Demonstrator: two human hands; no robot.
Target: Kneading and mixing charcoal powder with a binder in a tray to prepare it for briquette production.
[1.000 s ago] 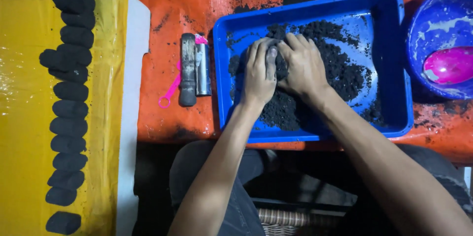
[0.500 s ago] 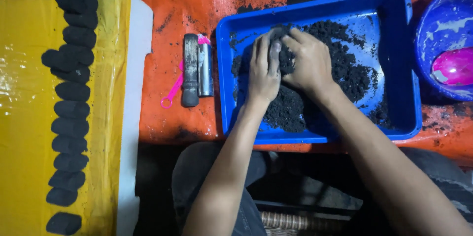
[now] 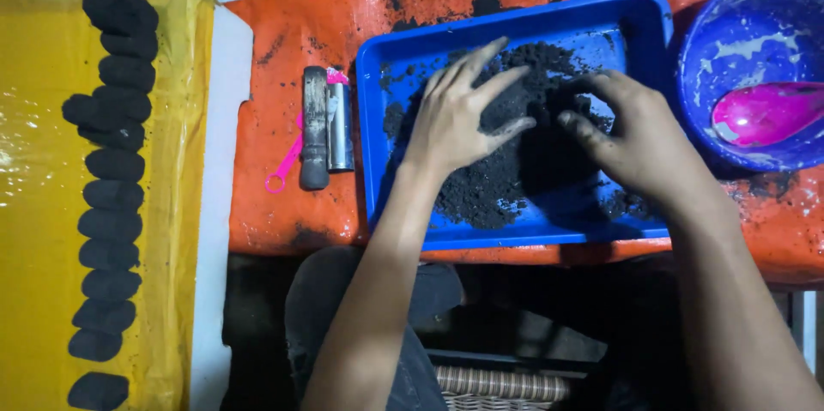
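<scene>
Both hands work in the black powdery mix (image 3: 506, 171) heaped in the middle of the blue tray (image 3: 515, 235), which sits on an orange sheet (image 3: 283, 42). The left hand (image 3: 459, 115) lies flat on the far left of the heap with its fingers spread, gripping nothing. The right hand (image 3: 639, 141) is cupped at the heap's right side, fingers curled and dug into the mix; whether it encloses a lump I cannot tell. To do this well, it seems best to draw the loose grains from the tray's edges toward the middle, pressing evenly with the palms so the mix packs together and does not spill over the low rim. Just left of the tray lie a dark cylinder tool (image 3: 314, 128) and a metal tube (image 3: 340, 128) side by side, with a pink ring-ended piece (image 3: 283, 169) touching them. Farther left, on a yellow sheet (image 3: 34, 205), a column of black pressed lumps (image 3: 107, 205) runs from far to near. At the far right stands a blue bowl (image 3: 755, 25) with a pink scoop (image 3: 764, 112) inside.
</scene>
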